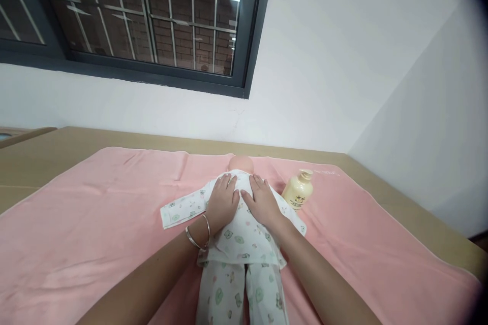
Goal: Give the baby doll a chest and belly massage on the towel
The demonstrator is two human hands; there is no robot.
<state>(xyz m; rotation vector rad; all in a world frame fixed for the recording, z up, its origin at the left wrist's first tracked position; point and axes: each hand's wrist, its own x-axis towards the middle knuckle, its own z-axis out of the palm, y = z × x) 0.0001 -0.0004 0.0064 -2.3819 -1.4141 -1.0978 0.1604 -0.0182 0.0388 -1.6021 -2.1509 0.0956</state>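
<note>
A baby doll lies on a pink sheet (pixel 125 233), dressed in a white printed top (pixel 242 244) and matching trousers (pixel 221 294). Its bare round head (pixel 241 164) shows at the far end, the face not visible. My left hand (pixel 223 202) rests flat on the left side of the doll's upper body, a silver bangle (pixel 198 238) round the wrist. On the right side of the upper body lies my right hand (pixel 263 202), fingers stretched out and thumb near the left one. One sleeve (pixel 183 209) spreads out to the left. Neither hand grips anything.
A pale yellow pump bottle (pixel 298 189) stands on the sheet, right of the doll. Around the sheet runs a tan table surface (pixel 76 147). Behind it rises a white wall (pixel 305 86) with a dark-framed, barred window (pixel 152 15).
</note>
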